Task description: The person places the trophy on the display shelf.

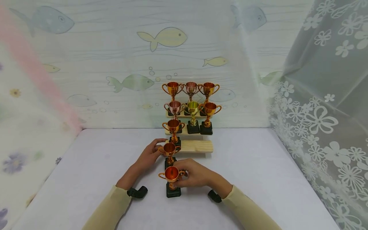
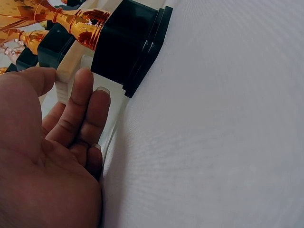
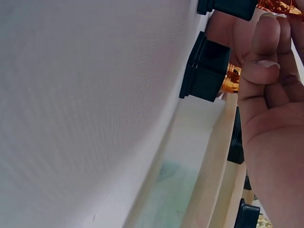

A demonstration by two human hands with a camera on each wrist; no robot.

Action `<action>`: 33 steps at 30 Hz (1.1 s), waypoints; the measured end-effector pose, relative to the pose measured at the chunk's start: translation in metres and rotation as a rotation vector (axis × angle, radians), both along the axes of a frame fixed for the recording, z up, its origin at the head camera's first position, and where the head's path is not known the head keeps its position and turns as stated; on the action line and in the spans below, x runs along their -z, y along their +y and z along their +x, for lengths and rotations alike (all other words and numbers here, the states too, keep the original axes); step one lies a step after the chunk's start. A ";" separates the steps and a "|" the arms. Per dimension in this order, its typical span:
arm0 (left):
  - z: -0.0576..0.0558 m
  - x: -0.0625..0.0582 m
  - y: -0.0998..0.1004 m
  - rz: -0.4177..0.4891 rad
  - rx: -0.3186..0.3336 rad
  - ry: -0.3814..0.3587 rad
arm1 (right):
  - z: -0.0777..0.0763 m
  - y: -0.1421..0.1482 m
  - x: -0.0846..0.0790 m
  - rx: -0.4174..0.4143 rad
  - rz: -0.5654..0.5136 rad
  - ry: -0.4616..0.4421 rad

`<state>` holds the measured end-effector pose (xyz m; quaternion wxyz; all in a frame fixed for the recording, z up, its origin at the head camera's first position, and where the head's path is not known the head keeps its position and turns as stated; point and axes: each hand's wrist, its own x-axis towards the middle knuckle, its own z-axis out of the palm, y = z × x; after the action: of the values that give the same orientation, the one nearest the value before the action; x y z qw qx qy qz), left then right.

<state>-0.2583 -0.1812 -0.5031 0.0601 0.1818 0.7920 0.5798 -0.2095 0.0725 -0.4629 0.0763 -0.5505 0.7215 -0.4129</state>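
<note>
My right hand [image 1: 195, 174] pinches the stem of the nearest trophy cup [image 1: 172, 174], copper-orange with a black base. In the right wrist view that cup's base [image 3: 235, 7] is at the top; whether it touches the table I cannot tell. Just behind it, a second orange trophy cup [image 1: 169, 149] stands on the table before the wooden stand. My left hand [image 1: 149, 155] grips the left end of the stand's lowest shelf [image 1: 198, 146], with the shelf's end [image 2: 65, 78] between thumb and fingers. A third orange trophy cup [image 1: 174, 127] stands at that shelf's left end.
Three trophies, including a yellow-gold cup [image 1: 193, 109], stand on the middle shelf [image 1: 185, 131]. Three more, with a pink cup [image 1: 191, 88] in the centre, fill the top shelf. Behind hangs a fish-patterned curtain [image 1: 120, 105]; a lace curtain [image 1: 316, 95] borders the right side.
</note>
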 end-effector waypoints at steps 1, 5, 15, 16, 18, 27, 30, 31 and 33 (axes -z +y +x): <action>0.000 0.000 0.000 0.002 -0.001 -0.003 | 0.000 0.000 0.000 0.003 0.003 0.007; 0.001 0.000 0.000 0.008 -0.008 -0.016 | 0.001 0.000 -0.001 0.013 0.005 0.018; 0.000 0.002 -0.001 -0.001 -0.012 -0.026 | 0.003 -0.001 -0.004 0.035 0.019 0.020; 0.001 0.002 -0.001 -0.003 -0.012 -0.027 | 0.004 0.000 -0.005 0.039 0.024 0.018; 0.001 0.001 -0.001 -0.001 -0.009 -0.027 | 0.004 0.001 -0.006 0.049 0.027 0.010; 0.003 0.000 0.000 0.006 0.002 -0.008 | -0.001 0.012 -0.014 0.053 -0.008 0.002; 0.003 -0.001 0.000 0.007 -0.004 -0.010 | -0.001 0.017 -0.020 0.075 -0.012 -0.015; 0.004 -0.001 0.000 0.004 -0.004 -0.008 | -0.001 0.018 -0.023 0.085 -0.016 -0.023; 0.004 -0.002 0.001 0.002 -0.002 -0.004 | 0.000 0.021 -0.027 0.109 -0.025 -0.026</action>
<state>-0.2541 -0.1807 -0.5016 0.0611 0.1800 0.7914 0.5809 -0.2098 0.0933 -0.4355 0.0563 -0.5060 0.7442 -0.4325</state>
